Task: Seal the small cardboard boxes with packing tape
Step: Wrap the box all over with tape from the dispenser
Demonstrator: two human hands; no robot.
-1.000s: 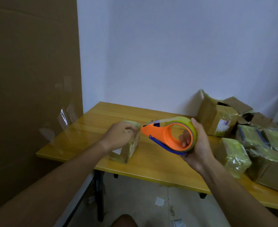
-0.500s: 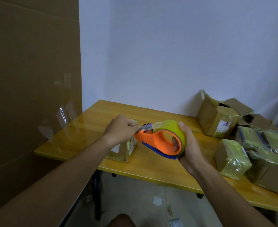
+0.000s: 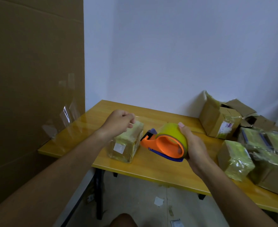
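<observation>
Small box [image 3: 126, 145] on table [image 3: 159, 169] — dispenser [image 3: 166, 143] just right.

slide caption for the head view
Right hand grips the tape dispenser beside a small taped box; left hand hovers above.

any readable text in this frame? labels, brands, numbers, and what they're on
None can be read.
White sticker on the small box: looks blank.
Label on the open box at the back: printed marks, too blurred to read.
Tape dispenser: no visible marking.

surface: yellow wooden table [image 3: 151, 169] | on it: small taped box [image 3: 126, 145] | right: pile of boxes [image 3: 249, 145]
</observation>
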